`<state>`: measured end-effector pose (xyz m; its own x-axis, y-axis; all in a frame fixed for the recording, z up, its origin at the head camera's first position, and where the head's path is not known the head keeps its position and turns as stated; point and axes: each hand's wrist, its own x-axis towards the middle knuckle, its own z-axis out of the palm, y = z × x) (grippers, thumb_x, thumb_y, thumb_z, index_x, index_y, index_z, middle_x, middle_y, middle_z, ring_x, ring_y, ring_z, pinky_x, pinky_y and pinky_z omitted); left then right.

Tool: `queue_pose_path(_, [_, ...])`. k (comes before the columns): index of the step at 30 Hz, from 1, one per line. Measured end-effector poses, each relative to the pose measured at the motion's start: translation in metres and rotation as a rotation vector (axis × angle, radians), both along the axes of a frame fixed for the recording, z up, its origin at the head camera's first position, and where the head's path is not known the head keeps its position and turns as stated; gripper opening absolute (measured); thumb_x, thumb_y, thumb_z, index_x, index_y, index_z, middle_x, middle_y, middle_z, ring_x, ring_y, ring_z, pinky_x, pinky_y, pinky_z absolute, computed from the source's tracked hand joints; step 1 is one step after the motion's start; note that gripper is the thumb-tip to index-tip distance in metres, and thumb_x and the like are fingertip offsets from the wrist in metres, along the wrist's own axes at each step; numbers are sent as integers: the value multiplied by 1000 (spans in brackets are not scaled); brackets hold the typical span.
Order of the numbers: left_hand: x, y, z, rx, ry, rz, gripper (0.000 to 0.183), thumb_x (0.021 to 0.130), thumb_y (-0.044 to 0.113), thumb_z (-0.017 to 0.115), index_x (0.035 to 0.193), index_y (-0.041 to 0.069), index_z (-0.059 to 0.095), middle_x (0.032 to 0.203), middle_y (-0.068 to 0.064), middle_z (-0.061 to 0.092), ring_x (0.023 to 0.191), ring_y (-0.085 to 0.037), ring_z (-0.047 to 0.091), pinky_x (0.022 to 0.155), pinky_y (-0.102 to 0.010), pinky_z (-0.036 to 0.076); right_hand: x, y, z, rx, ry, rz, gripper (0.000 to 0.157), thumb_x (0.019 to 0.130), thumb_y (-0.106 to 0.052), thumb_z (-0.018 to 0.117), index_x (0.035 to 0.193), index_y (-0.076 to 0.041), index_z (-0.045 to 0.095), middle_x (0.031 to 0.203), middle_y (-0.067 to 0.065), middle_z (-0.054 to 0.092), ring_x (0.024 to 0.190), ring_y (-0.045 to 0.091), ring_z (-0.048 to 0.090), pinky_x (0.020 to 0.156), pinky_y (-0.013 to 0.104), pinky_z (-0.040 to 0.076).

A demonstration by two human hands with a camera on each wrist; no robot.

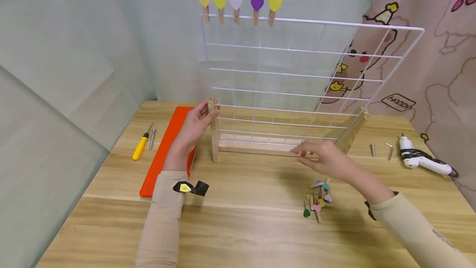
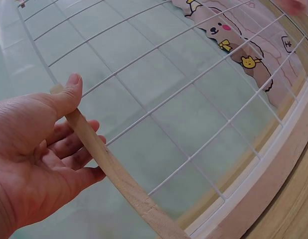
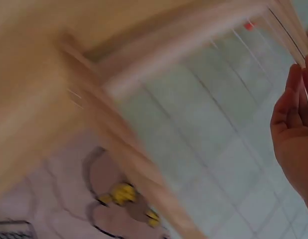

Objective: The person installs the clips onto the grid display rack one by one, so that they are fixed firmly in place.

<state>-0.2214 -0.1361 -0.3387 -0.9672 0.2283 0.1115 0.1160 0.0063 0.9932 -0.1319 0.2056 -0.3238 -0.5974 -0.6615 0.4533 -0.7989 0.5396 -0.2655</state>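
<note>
A white wire grid (image 1: 290,71) stands in a wooden base (image 1: 256,147) with a post at each side. My left hand (image 1: 195,125) holds the top of the left wooden post (image 2: 111,167), thumb on one side and fingers on the other. Over the table, in front of the base, my right hand (image 1: 323,158) hangs with loosely bent fingers and nothing visible in them. Below it lies a pile of small heart clothespins (image 1: 317,202). Several more, such as a purple heart clothespin (image 1: 256,9), are clipped along the grid's top wire at the left.
A red flat case (image 1: 163,158) lies under my left forearm. Left of it are a yellow-handled screwdriver (image 1: 141,146) and a metal rod (image 1: 152,139). On the right lie a bolt (image 1: 373,150), a hex key (image 1: 389,151) and a white glue gun (image 1: 424,158) with black cord.
</note>
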Motion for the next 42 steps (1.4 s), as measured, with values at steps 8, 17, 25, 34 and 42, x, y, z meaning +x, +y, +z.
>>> queue_pose_path(8, [2,-1,1,0,5,-5,57,80,35,58,131,18,39,131,-1,43,120,-13,38,101,-34,28,42,41,-68,37,-153,-88,25,68,0,70,90,-10,65,87,-4,63,75,5,58,61,17,48])
queue_pose_path(17, [0,0,0,3,7,1,57,80,34,58,132,20,38,129,0,45,119,-12,40,100,-33,30,42,60,-78,95,48,-76,24,61,1,72,82,-9,67,85,-1,63,79,13,57,70,20,48])
queue_pose_path(25, [1,1,0,16,19,-1,53,83,28,56,132,17,38,130,-4,44,119,-14,40,101,-34,29,35,58,-74,195,-72,-90,17,66,-11,73,83,-13,67,81,-5,64,69,3,58,60,22,48])
queue_pose_path(34, [2,0,-1,12,8,0,59,80,35,58,132,19,36,129,-2,44,118,-12,40,99,-32,31,27,56,-67,200,-248,-52,13,72,-4,68,83,-11,65,82,-2,62,64,-2,54,54,12,45])
queue_pose_path(42, [1,-1,-1,-24,1,0,57,82,34,56,134,21,34,132,1,41,120,-10,37,100,-31,30,35,54,-62,237,-139,-134,17,78,-4,62,93,-10,61,85,-5,62,71,0,54,59,16,47])
